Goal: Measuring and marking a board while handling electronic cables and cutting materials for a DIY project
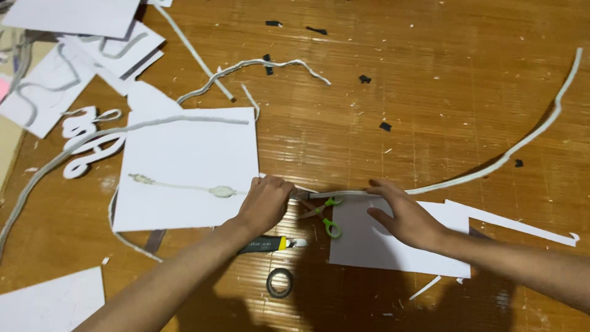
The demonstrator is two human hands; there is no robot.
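My left hand (pixel 265 204) pinches the near end of a long thin white foam strip (pixel 491 166), at the right edge of a white foam board (pixel 184 178). That strip runs right under my right hand (pixel 402 215) and curves up to the far right. My right hand presses its fingers flat on the strip and on a smaller white sheet (pixel 393 246). Green-handled scissors (pixel 324 215) lie between my hands, just below the strip.
A utility knife (pixel 270 245) and a small tape roll (pixel 279 283) lie near my left forearm. White foam offcuts, curly cut shapes (pixel 86 138) and sheets crowd the upper left. Black scraps (pixel 385 126) dot the wooden floor. Another white strip (pixel 258 67) lies further up.
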